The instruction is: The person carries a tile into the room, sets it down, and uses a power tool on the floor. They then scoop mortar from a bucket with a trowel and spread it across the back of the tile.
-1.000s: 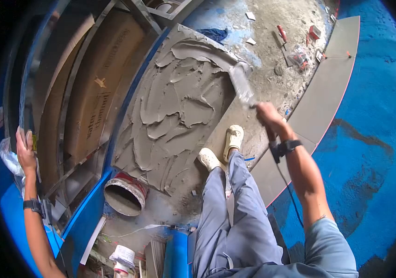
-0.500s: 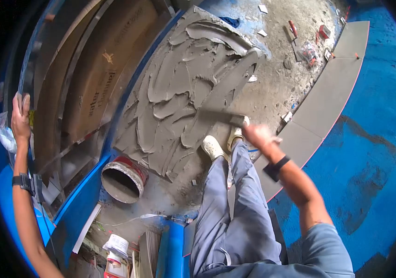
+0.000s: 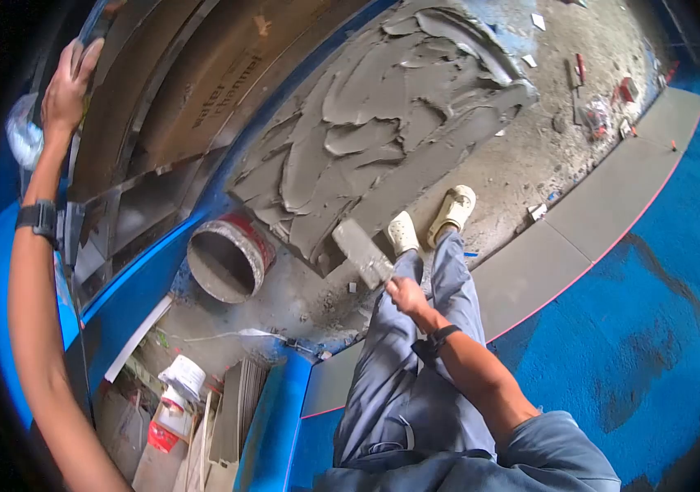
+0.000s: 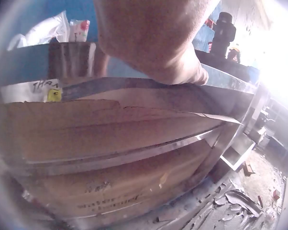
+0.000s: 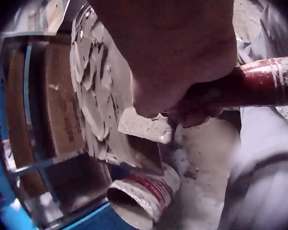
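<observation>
My right hand grips the red handle of a trowel, its flat rectangular blade smeared with grey mortar. The blade overlaps the near corner of a large slab in the head view. Thick wet mortar covers that slab in ridges, with a smoother strip down its right side. At upper left, my left hand holds the top rail of a metal rack, which has cardboard boxes inside. In the left wrist view the hand reaches over this rail.
A mortar-crusted bucket lies tipped by the slab's near end. My feet in pale clogs stand beside the slab. Grey tiles line the blue floor on the right. Tools and a plastic bag lie farther off.
My right hand has swept the trowel from the slab's far right end back to its near corner. The left hand stays on the rail; the head view has shifted.
</observation>
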Demonstrator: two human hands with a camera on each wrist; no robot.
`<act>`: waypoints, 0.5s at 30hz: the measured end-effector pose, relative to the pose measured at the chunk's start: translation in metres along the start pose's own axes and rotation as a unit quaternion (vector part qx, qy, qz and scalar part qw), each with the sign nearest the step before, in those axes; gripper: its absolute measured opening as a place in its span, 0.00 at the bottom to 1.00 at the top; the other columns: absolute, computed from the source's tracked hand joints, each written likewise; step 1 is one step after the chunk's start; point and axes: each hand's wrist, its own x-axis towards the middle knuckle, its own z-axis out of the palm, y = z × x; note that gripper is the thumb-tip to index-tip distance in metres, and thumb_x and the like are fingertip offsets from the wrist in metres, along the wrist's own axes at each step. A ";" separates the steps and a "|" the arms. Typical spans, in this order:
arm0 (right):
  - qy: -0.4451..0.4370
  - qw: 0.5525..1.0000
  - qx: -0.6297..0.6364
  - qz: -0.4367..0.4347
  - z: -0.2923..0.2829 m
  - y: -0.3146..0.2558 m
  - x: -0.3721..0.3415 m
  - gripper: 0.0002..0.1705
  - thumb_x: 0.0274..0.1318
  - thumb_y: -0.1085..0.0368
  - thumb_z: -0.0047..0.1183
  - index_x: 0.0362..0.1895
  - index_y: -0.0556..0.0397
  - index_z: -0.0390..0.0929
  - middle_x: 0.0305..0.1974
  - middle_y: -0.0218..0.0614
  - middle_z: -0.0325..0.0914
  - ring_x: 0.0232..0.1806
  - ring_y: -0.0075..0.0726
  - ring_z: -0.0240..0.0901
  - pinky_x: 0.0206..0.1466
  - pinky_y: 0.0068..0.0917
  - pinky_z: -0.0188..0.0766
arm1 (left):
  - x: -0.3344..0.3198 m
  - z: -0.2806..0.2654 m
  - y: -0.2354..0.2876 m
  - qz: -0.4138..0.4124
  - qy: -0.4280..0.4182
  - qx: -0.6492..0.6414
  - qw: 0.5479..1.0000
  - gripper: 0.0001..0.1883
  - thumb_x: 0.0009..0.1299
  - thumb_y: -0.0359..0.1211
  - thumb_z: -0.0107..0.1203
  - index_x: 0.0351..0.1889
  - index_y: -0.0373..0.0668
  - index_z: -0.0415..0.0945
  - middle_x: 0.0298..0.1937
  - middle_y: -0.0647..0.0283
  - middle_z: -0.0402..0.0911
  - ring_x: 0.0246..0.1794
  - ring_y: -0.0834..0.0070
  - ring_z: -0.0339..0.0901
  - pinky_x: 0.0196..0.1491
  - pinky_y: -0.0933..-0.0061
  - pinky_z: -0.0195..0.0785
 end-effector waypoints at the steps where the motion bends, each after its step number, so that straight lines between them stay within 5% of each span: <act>1: -0.035 0.999 -0.038 -0.005 0.008 -0.010 -0.005 0.25 0.61 0.47 0.42 0.38 0.59 0.77 0.37 0.60 0.78 0.46 0.66 0.74 0.50 0.53 0.68 | 0.001 -0.001 0.000 0.005 0.007 -0.002 1.000 0.38 0.65 0.17 0.45 0.69 0.68 0.57 0.67 0.57 0.64 0.59 0.54 0.71 0.57 0.62 0.70; 5: -0.048 0.954 -0.281 -0.091 0.001 -0.046 -0.005 0.20 0.62 0.52 0.41 0.37 0.56 0.75 0.32 0.54 0.80 0.35 0.59 0.80 0.38 0.50 0.75 | 0.002 -0.001 0.003 -0.025 0.013 -0.044 0.999 0.32 0.71 0.23 0.42 0.68 0.71 0.59 0.66 0.58 0.65 0.58 0.54 0.72 0.57 0.63 0.69; 9: 0.116 0.878 -0.435 -0.164 -0.099 -0.041 0.038 0.13 0.59 0.57 0.47 0.39 0.52 0.70 0.23 0.49 0.79 0.28 0.54 0.80 0.28 0.49 0.74 | 0.006 -0.004 0.011 -0.064 0.006 -0.058 0.996 0.22 0.76 0.36 0.41 0.68 0.62 0.60 0.66 0.55 0.68 0.60 0.53 0.71 0.59 0.63 0.65; 11: 0.228 0.852 -0.425 -0.205 -0.188 -0.046 0.051 0.08 0.58 0.62 0.44 0.35 0.52 0.70 0.24 0.44 0.79 0.25 0.50 0.80 0.25 0.47 0.76 | 0.012 -0.009 0.020 -0.217 -0.039 -0.185 0.958 0.29 0.74 0.54 0.40 0.68 0.50 0.61 0.64 0.51 0.71 0.62 0.52 0.69 0.61 0.62 0.62; 13: 0.322 0.828 -0.429 -0.162 -0.268 -0.053 0.055 0.09 0.58 0.58 0.48 0.31 0.49 0.70 0.23 0.43 0.79 0.24 0.51 0.80 0.24 0.46 0.74 | 0.018 -0.023 0.031 -0.250 -0.022 -0.209 0.945 0.35 0.71 0.59 0.41 0.67 0.46 0.61 0.63 0.49 0.72 0.62 0.51 0.69 0.61 0.61 0.62; 15: 0.410 0.824 -0.376 -0.108 -0.312 -0.062 0.054 0.17 0.58 0.52 0.50 0.32 0.55 0.71 0.24 0.52 0.78 0.26 0.58 0.78 0.27 0.48 0.73 | 0.020 -0.021 0.030 -0.281 -0.007 -0.231 0.931 0.41 0.68 0.65 0.41 0.67 0.42 0.62 0.61 0.47 0.73 0.63 0.51 0.68 0.61 0.60 0.62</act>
